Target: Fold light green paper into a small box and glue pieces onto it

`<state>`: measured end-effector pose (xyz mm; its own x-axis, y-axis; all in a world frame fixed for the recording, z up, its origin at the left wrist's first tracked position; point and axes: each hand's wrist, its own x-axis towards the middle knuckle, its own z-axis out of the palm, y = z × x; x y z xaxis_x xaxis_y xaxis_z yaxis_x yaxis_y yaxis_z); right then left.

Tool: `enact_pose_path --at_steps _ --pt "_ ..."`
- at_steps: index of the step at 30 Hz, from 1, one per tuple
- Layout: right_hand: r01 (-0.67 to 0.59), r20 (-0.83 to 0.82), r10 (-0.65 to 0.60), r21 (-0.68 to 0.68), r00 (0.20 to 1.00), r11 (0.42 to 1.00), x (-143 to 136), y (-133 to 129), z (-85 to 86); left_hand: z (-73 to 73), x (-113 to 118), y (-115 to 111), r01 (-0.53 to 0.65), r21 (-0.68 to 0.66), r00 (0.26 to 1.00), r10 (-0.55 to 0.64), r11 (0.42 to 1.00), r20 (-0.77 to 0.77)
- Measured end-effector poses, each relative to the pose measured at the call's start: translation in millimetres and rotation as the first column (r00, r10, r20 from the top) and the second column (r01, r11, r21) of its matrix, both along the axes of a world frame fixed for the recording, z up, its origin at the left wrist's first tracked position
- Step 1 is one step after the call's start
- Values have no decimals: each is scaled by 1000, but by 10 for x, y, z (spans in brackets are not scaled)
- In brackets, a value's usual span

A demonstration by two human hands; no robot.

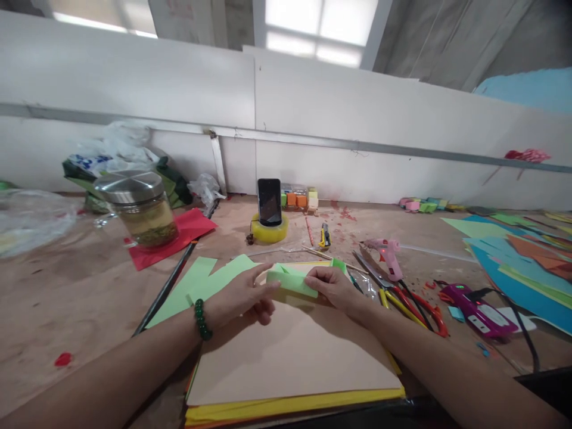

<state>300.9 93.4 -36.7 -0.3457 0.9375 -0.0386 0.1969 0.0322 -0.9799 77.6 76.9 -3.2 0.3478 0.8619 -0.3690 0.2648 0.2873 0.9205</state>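
A folded strip of light green paper [292, 282] is held up over the far part of a stack of coloured sheets [295, 357]. My right hand [333, 286] pinches its right end between thumb and fingers. At its left end is my left hand [252, 292], thumb and index finger touching the paper, the other fingers curled below. A green bead bracelet circles the left wrist. Flat green sheets [179, 295] lie left of the stack, and a small green folded piece [339, 265] sits behind my right hand.
Scissors [417, 307], a pink glue gun [388, 256] and a purple power strip [478, 310] lie to the right. A phone [269, 201] stands on yellow tape [270, 231] behind. A glass jar [145, 214] rests on red paper at the left.
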Motion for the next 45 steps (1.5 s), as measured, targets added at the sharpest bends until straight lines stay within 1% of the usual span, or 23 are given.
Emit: enact_pose_path --at_steps 2,5,6,8,10,11,12,14,16,18,19,22,25,27,29,31,32,34,36,37,40,42,45 --pt "-24 -14 24 -13 1000 1000 -17 -14 -2 -41 0 5 6 -70 990 4 998 139" --pt "-46 -6 46 -13 999 999 -38 -19 -23 -147 12 34 22 -25 964 -15 999 267" --pt "-23 -10 23 12 1000 1000 -39 -15 -31 -176 19 42 15 4 957 -16 1000 290" --pt "106 -42 -102 109 994 988 -32 -3 -45 -207 32 49 -46 70 947 21 996 319" --pt "256 -97 -241 186 966 949 -19 7 -54 -200 43 45 -130 131 935 77 983 347" --pt "293 -121 -274 193 954 937 -14 8 -57 -189 46 41 -166 153 928 102 974 357" --pt "298 -142 -275 176 951 938 -13 6 -60 -178 48 37 -197 169 921 124 966 369" --pt "238 -190 -215 112 958 965 -24 -8 -62 -164 47 31 -231 182 910 147 956 387" --pt "129 -250 -113 48 962 991 -49 -30 -58 -172 44 27 -234 189 911 148 954 385" --pt "29 -299 -24 10 954 1000 -76 -49 -47 -194 44 21 -218 215 924 130 952 358" --pt "2 -318 -2 0 948 1000 -85 -55 -42 -205 46 15 -208 238 933 119 949 341" --pt "25 -345 -28 -15 938 1000 -89 -54 -30 -216 66 -21 -182 309 946 80 934 315" --pt "41 -336 -43 -13 941 999 -77 -48 -23 -185 96 -66 -209 337 921 69 918 383" --pt "47 -322 -43 4 946 999 -76 -50 -17 -152 111 -86 -227 325 910 81 918 406" --pt "59 -310 -50 21 949 998 -84 -57 -10 -124 117 -89 -228 261 920 120 938 372" --pt "74 -300 -59 38 952 997 -97 -69 -5 -111 115 -72 -226 149 931 169 963 322" --pt "79 -294 -62 46 954 996 -104 -76 -2 -112 112 -60 -213 101 935 172 972 311" --pt "83 -281 -62 61 958 995 -113 -94 6 -128 105 -34 -155 59 940 129 986 316" --pt "74 -282 -52 66 958 995 -116 -112 17 -153 98 -17 -96 89 945 62 991 322" --pt "60 -285 -40 61 958 996 -114 -118 23 -166 95 -13 -87 118 947 45 989 319" --pt "-12 -273 9 -8 962 1000 -102 -123 29 -190 87 -12 -111 202 950 45 973 308" --pt "-36 -263 17 -67 965 997 -96 -117 20 -190 86 -13 -115 240 954 40 964 297" --pt "-25 -252 -2 -104 968 994 -100 -115 0 -170 91 -14 -130 234 960 63 963 273"
